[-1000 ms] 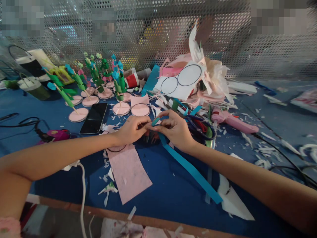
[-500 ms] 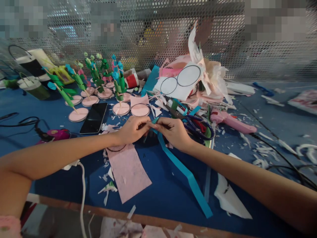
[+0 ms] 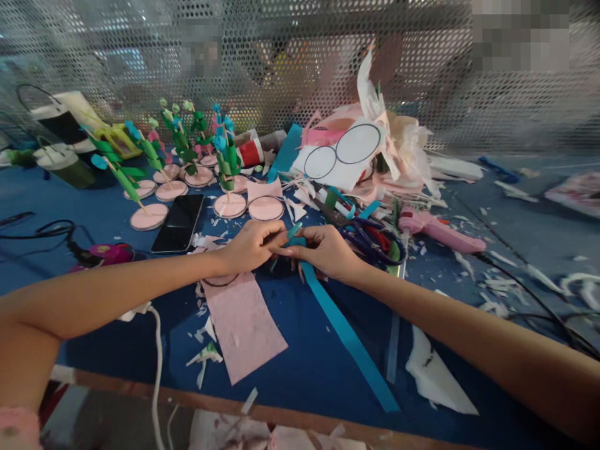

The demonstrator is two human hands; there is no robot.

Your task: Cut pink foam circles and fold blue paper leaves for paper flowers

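A long blue paper strip (image 3: 349,337) slants down toward the table's front edge, its upper end pinched between my hands. My left hand (image 3: 255,247) is closed at that upper end, where the strip looks folded or rolled around something slim that my fingers mostly hide. Facing it, my right hand (image 3: 328,250) pinches the same strip, fingertips touching those of the left. Just below my left wrist lies a pink felt-like sheet (image 3: 246,337) with part of a drawn circle. Dark-handled scissors (image 3: 375,240) rest right of my right hand.
Pink discs bearing green and blue paper flowers (image 3: 227,165) stand at the back left, near a black phone (image 3: 178,223). A scrap pile (image 3: 356,150) leans by the perforated metal screen (image 3: 281,56). A pink glue gun (image 3: 438,231) lies right; a white cable (image 3: 158,369) crosses the front edge.
My right hand has shifted slightly, its fingers now lower over the strip's upper end. The strip's hanging part has straightened, and its lower tip has moved a little left.
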